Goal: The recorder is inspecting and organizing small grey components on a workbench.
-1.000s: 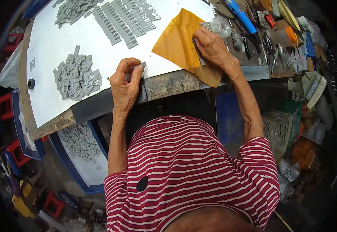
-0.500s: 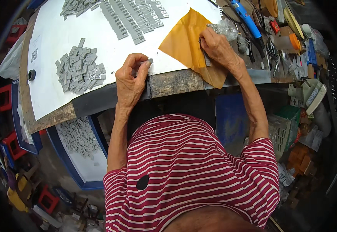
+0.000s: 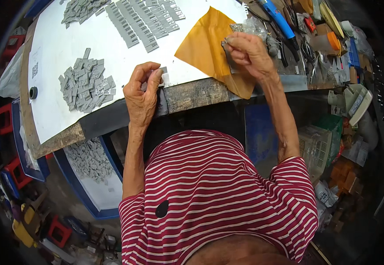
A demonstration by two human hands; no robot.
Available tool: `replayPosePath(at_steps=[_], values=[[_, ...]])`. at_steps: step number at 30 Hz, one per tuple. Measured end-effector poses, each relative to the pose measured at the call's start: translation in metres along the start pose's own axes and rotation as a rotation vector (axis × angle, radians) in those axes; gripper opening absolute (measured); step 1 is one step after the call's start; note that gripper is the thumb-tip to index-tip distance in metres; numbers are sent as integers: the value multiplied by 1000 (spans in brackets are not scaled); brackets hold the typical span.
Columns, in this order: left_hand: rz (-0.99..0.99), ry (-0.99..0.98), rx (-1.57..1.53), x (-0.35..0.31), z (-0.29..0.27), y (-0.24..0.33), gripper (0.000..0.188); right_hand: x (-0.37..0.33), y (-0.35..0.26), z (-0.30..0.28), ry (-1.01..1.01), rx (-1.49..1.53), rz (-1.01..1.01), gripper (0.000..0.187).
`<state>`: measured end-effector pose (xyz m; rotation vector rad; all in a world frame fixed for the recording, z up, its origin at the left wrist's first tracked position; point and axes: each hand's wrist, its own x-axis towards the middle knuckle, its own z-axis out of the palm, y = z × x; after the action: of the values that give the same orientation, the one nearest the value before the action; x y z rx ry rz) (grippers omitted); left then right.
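Near the table's front edge, my left hand (image 3: 141, 90) is closed, with a small flat grey piece (image 3: 164, 70) between thumb and fingertips. To the right, my right hand (image 3: 251, 55) pinches a tiny dark bit at its fingertips, too small to name. That hand is above an orange-yellow sheet (image 3: 203, 46), whose lower corner hangs over the table edge. A loose heap of flat grey pieces (image 3: 86, 84) lies left of my left hand. Farther back, more such pieces lie in slanting rows (image 3: 132, 22), beside another heap (image 3: 80, 11).
White paper (image 3: 46, 97) covers much of the table. At the right are a blue pen-shaped tool (image 3: 276, 17), pliers (image 3: 309, 57), clear plastic bags (image 3: 256, 28) and an orange-rimmed cup (image 3: 333, 43). Below the table's left side stands a blue-rimmed tray (image 3: 99, 194) with more grey pieces (image 3: 90, 161).
My right hand has lifted slightly off the orange-yellow sheet, its fingertips now showing a tiny dark bit. My left hand still holds the grey piece. The whole view has shifted slightly.
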<state>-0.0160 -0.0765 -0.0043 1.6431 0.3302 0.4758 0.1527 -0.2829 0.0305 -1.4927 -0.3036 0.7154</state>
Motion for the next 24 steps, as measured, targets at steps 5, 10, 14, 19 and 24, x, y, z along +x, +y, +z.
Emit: replayPosePath(at_steps=[5,10,14,19,24], values=[[38,11,2,2,1,2,13,-3,9,7,-108,396,189,9],[10,16,-19,1,-2,4,13,-6,7,20,-175,506,254,10],[-21,35,-53,1,-2,4,14,-13,-1,43,-182,403,217,12],[-50,27,-102,2,-4,7,15,-20,2,77,-96,213,106,12],[-47,-26,-94,2,-9,3,20,-15,15,98,-101,211,62,10]])
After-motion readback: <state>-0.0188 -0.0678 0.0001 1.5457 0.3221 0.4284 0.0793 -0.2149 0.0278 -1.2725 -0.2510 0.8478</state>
